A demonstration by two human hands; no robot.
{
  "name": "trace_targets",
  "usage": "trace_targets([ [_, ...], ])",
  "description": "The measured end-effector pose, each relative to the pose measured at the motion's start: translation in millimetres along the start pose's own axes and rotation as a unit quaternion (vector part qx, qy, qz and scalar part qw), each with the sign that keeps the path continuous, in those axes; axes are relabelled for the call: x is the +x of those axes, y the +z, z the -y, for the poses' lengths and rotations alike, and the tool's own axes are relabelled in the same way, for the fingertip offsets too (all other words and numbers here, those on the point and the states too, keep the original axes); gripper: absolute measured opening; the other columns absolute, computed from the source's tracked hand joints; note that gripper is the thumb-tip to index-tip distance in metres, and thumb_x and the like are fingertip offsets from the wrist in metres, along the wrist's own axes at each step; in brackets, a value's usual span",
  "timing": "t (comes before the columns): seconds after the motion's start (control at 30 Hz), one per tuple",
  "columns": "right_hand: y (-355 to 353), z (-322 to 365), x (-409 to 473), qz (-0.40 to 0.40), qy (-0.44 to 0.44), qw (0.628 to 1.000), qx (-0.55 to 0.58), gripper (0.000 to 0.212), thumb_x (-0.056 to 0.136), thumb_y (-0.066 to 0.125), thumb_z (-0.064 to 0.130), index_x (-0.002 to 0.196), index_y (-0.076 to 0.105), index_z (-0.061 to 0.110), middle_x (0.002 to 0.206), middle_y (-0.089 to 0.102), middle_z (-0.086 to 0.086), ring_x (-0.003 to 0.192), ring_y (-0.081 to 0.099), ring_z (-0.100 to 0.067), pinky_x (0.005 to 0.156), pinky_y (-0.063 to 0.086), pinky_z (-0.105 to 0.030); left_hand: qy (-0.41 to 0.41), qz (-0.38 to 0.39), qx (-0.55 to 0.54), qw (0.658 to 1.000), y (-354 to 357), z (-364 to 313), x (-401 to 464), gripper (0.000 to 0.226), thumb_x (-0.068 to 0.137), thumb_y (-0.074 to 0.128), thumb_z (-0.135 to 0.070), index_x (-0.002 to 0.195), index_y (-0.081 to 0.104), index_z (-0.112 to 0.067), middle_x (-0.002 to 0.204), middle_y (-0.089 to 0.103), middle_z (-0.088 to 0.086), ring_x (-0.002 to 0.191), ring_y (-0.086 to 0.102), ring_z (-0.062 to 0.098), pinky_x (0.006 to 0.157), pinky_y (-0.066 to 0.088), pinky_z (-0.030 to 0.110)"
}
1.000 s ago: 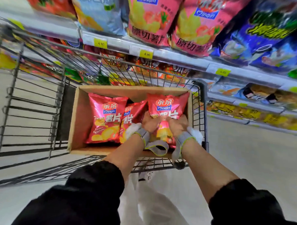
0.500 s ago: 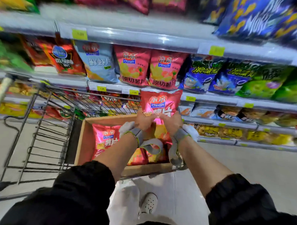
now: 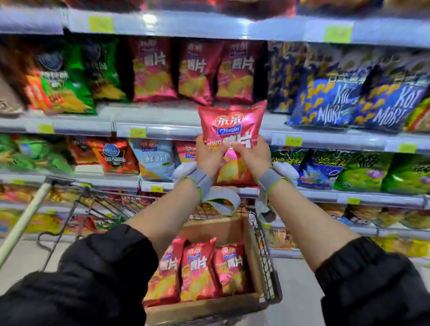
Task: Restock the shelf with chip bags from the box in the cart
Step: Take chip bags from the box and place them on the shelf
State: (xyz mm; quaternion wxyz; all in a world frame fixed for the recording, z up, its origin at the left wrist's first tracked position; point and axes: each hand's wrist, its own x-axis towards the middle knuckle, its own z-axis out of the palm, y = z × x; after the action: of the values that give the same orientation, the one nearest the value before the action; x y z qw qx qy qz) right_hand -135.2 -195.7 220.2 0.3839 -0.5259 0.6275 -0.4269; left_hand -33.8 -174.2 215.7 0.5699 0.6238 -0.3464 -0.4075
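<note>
Crowded shelves; at twelve o'clock both hands, left hand and right hand, pinch a chip bag. Pushed in carelessly, it may topple the matching bags.

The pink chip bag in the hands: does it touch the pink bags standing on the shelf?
Cannot tell. In the head view the held bag overlaps the shelf edge below the standing pink bags; its depth is unclear.

Head view, facing shelf close
</note>
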Motion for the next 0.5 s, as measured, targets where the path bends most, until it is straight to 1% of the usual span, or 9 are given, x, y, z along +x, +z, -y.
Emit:
trace_targets([
  [0.07,-1.4,19.0,9.9,-0.009,-0.016,1.0,0.023,0.039,0.071,0.075,0.029,0.105,0.067,0.011,0.099,0.071,0.0,0.091,0.066,-0.017,0.09,0.053,-0.033,0.017,-0.005,-0.013,1.0,1.7,-20.6,9.3,0.038,0.079,0.069,-0.004,0.11,0.047,-0.005,0.083,0.061,0.009,0.048,0.061,0.003,0.05,0.052,0.018],
  [0.1,-1.3,27.1,16.7,-0.009,-0.019,1.0,0.021,0.039,0.072,0.075,0.028,0.106,0.066,0.011,0.101,0.071,0.0,0.092,0.065,-0.016,0.09,0.052,-0.031,0.023,-0.006,-0.024,0.999,3.2,-28.5,15.9,0.043,0.077,0.071,-0.005,0.113,0.048,-0.003,0.089,0.063,0.013,0.062,0.065,0.016,0.061,0.056,0.027],
  [0.13,-0.8,34.1,23.5,-0.013,-0.022,0.999,0.021,0.041,0.071,0.075,0.03,0.107,0.066,0.012,0.103,0.071,-0.001,0.094,0.065,-0.016,0.09,0.051,-0.031,0.027,-0.006,-0.035,0.999,6.0,-32.8,24.6,0.049,0.074,0.073,-0.008,0.115,0.048,-0.003,0.094,0.064,0.015,0.073,0.066,0.023,0.07,0.057,0.036],
  [0.2,1.9,42.5,38.8,-0.028,-0.021,0.999,0.029,0.049,0.064,0.074,0.038,0.105,0.068,0.013,0.105,0.073,-0.004,0.098,0.067,-0.02,0.093,0.053,-0.038,0.031,0.001,-0.044,0.999,9.4,-42.5,38.8,0.054,0.07,0.074,-0.015,0.116,0.048,-0.006,0.099,0.067,0.019,0.078,0.066,0.028,0.076,0.057,0.043],
  [0.27,5.7,43.4,60.4,-0.029,-0.032,0.998,0.043,0.051,0.061,0.073,0.04,0.105,0.068,0.014,0.104,0.073,-0.005,0.098,0.068,-0.022,0.092,0.053,-0.043,0.038,0.014,-0.047,0.998,15.6,-53.6,50.8,0.052,0.075,0.073,-0.013,0.12,0.047,-0.007,0.098,0.067,0.016,0.072,0.064,0.024,0.071,0.056,0.037],
  [0.33,5.7,50.8,74.2,-0.041,-0.028,0.998,0.042,0.051,0.062,0.073,0.039,0.105,0.066,0.014,0.105,0.072,-0.006,0.099,0.067,-0.023,0.092,0.053,-0.044,0.044,0.025,-0.039,0.998,20.1,-63.5,63.7,0.051,0.079,0.07,-0.011,0.123,0.045,-0.007,0.092,0.065,0.01,0.054,0.061,0.015,0.059,0.052,0.028],
  [0.4,6.0,60.1,89.7,-0.049,-0.03,0.997,0.046,0.044,0.068,0.075,0.032,0.106,0.066,0.012,0.105,0.072,-0.007,0.098,0.067,-0.023,0.092,0.053,-0.044,0.048,0.034,-0.03,0.998,27.0,-70.0,83.5,0.051,0.08,0.069,-0.011,0.124,0.043,-0.007,0.09,0.063,0.009,0.043,0.058,0.011,0.053,0.051,0.026],
  [0.47,6.7,69.9,104.9,-0.057,-0.037,0.997,0.048,0.039,0.071,0.074,0.027,0.106,0.066,0.011,0.104,0.072,-0.007,0.097,0.068,-0.022,0.092,0.053,-0.043,0.059,0.045,-0.027,0.997,32.5,-78.1,100.1,0.052,0.08,0.07,-0.011,0.124,0.043,-0.005,0.092,0.063,0.009,0.053,0.06,0.017,0.06,0.054,0.032],
  [0.5,7.5,74.4,112.5,-0.064,-0.041,0.996,0.052,0.038,0.071,0.074,0.027,0.105,0.066,0.011,0.104,0.072,-0.007,0.097,0.068,-0.022,0.092,0.053,-0.043,0.066,0.045,-0.019,0.997,35.2,-82.1,108.6,0.053,0.08,0.07,-0.011,0.125,0.044,-0.004,0.095,0.063,0.01,0.06,0.061,0.019,0.063,0.054,0.03],
])
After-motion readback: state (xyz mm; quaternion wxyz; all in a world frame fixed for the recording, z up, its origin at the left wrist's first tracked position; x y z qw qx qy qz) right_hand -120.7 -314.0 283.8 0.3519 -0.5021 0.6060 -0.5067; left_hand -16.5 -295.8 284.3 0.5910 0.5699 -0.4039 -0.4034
